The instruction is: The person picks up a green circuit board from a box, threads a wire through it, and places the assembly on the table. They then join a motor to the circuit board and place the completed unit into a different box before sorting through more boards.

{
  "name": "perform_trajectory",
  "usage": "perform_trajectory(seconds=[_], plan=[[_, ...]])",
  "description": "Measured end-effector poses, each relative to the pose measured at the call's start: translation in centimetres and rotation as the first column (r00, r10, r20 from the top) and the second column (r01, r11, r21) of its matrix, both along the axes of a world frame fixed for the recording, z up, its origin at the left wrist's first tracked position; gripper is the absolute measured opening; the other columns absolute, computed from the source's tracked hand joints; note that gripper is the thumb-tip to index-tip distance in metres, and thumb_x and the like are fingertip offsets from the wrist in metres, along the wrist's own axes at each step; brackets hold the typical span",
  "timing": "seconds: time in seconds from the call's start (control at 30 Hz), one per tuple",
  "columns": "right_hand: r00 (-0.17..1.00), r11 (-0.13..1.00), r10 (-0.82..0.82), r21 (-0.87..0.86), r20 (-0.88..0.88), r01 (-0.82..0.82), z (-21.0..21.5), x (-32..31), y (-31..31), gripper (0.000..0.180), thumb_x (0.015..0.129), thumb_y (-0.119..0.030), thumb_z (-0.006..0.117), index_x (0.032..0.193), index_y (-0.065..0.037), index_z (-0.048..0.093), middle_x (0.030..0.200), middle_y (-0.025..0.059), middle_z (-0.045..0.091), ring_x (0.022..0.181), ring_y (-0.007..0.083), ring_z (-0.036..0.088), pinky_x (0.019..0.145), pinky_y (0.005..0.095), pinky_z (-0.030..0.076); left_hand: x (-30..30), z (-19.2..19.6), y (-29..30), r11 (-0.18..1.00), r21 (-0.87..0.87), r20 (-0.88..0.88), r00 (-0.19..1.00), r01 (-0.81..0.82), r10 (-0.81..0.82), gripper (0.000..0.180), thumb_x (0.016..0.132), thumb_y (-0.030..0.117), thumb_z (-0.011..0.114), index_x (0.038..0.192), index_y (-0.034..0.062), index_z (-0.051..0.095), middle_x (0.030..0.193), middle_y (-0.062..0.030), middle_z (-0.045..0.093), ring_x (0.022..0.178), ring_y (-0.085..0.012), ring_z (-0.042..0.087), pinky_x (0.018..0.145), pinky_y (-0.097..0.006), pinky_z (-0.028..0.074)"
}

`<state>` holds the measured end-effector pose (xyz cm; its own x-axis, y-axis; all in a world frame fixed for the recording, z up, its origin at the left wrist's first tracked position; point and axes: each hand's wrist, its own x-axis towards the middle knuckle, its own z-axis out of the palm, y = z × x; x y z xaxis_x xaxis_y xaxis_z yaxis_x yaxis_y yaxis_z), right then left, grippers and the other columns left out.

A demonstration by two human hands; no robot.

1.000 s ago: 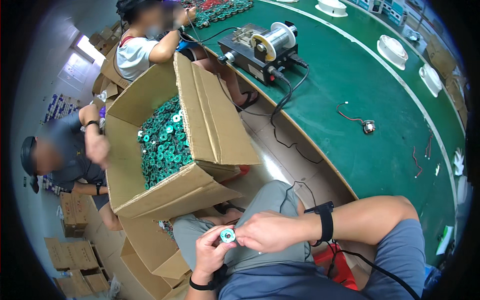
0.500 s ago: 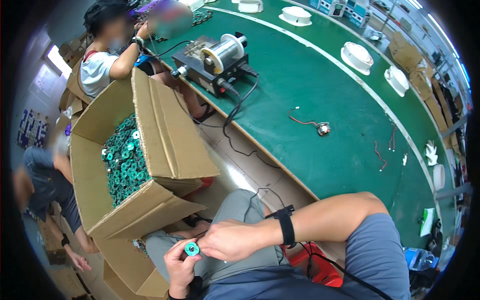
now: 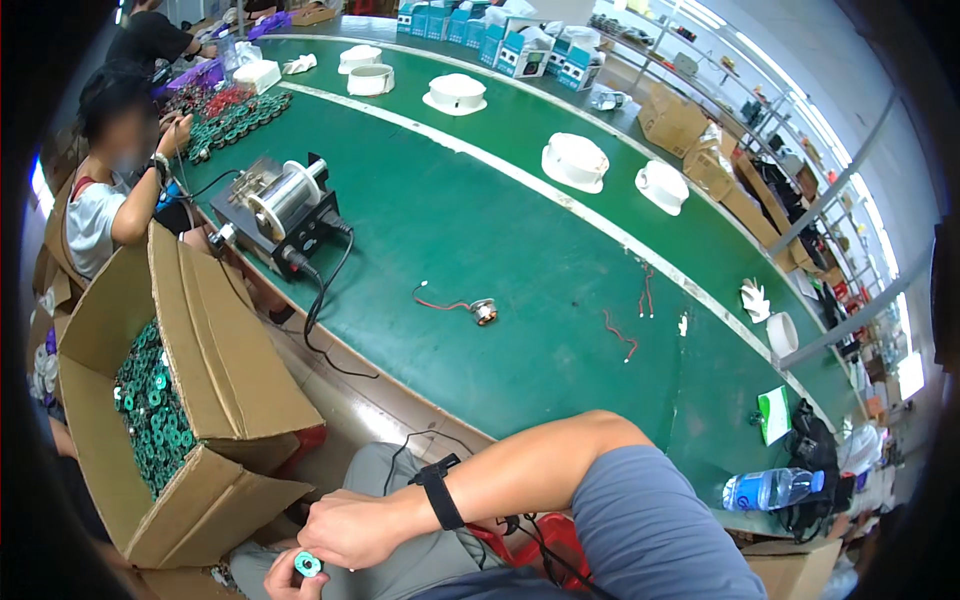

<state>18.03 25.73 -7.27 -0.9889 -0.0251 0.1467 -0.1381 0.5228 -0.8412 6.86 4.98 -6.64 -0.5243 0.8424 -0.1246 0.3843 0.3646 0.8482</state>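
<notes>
Green disc (image 3: 301, 563): there it was, ring face up, pinched at its edge by the left hand (image 3: 283, 582), those fingers clamped firmly around it.
Right hand (image 3: 350, 530): curled in just beside the disc; its fingertips were hidden, so whether they were together or apart could not be told.
Carton (image 3: 215, 350): stood beyond the fingers, to their left, green parts (image 3: 155, 420) heaped inside.
Wired coil (image 3: 485, 313): was seen far beyond the fingers and to their right, on the green table (image 3: 450, 215).
Drop risk: with so small a grip, the disc could have been lost towards the grey trousers (image 3: 375, 472) below, had the pinch been loosened.
Tilt risk: by an uneven push from the right, the disc could have been twisted askew.
</notes>
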Motion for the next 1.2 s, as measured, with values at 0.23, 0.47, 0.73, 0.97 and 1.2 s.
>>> perform_trajectory(seconds=[0.23, 0.47, 0.73, 0.97, 1.2], plan=[[0.992, 0.992, 0.12, 0.05, -0.026, -0.119, 0.0, -0.2, -0.5, 0.021, 0.086, -0.016, 0.058, 0.072, -0.001, 0.061, 0.068, 0.0193, 0.065, 0.066, 0.044, 0.062, 0.058, 0.0518, 0.048, -0.3, -0.5, 0.0, 0.995, 0.029, 0.13, 0.988, -0.09, 0.086, 0.026, 0.091, 0.004, 0.064, 0.116, -0.0039, 0.066, 0.103, -0.0102, 0.069, 0.091, -0.0184, 0.064, 0.082, -0.031, 0.053], [0.997, 0.998, 0.068, 0.013, 0.027, -0.068, 0.2, -0.3, 0.5, 0.024, 0.088, -0.021, 0.057, 0.075, -0.002, 0.065, 0.072, 0.0213, 0.066, 0.071, 0.0443, 0.064, 0.064, 0.053, 0.05, -0.5, 0.2, 0.3, 0.994, 0.053, 0.075, 0.993, -0.091, 0.087, 0.031, 0.088, 0.0, 0.066, 0.119, -0.0026, 0.066, 0.106, -0.01, 0.07, 0.097, -0.0186, 0.064, 0.087, -0.031, 0.052], [0.996, 0.997, 0.051, 0.055, 0.072, -0.055, 0.3, -0.1, 0.3, 0.022, 0.091, -0.018, 0.054, 0.079, -0.002, 0.063, 0.074, 0.0197, 0.066, 0.073, 0.0427, 0.064, 0.064, 0.0523, 0.05, -0.4, 0.5, 0.2, 0.989, 0.074, 0.13, 0.985, -0.127, 0.117, 0.034, 0.085, -0.002, 0.068, 0.119, -0.0028, 0.067, 0.106, -0.009, 0.071, 0.098, -0.0182, 0.065, 0.088, -0.031, 0.052], [0.996, 0.996, 0.083, -0.034, -0.028, -0.084, 0.9, -0.2, 0.5, 0.022, 0.09, -0.019, 0.054, 0.078, -0.002, 0.063, 0.074, 0.0192, 0.067, 0.072, 0.0428, 0.065, 0.063, 0.0529, 0.05, -0.6, 1.0, 0.2, 0.984, 0.074, 0.166, 0.975, -0.163, 0.149, 0.034, 0.084, -0.003, 0.068, 0.118, -0.0029, 0.067, 0.107, -0.0091, 0.071, 0.099, -0.0183, 0.065, 0.088, -0.031, 0.052], [0.981, 0.981, 0.195, -0.017, -0.01, -0.195, 0.8, -0.2, 0.0, 0.017, 0.091, -0.017, 0.056, 0.085, -0.002, 0.059, 0.077, 0.0185, 0.065, 0.074, 0.0438, 0.063, 0.062, 0.0531, 0.049, 0.1, 1.5, 0.7, 0.994, 0.065, 0.136, 0.988, -0.087, 0.077, 0.029, 0.083, 0.005, 0.073, 0.111, -0.0013, 0.07, 0.103, -0.0091, 0.073, 0.095, -0.0189, 0.067, 0.087, -0.033, 0.052]])
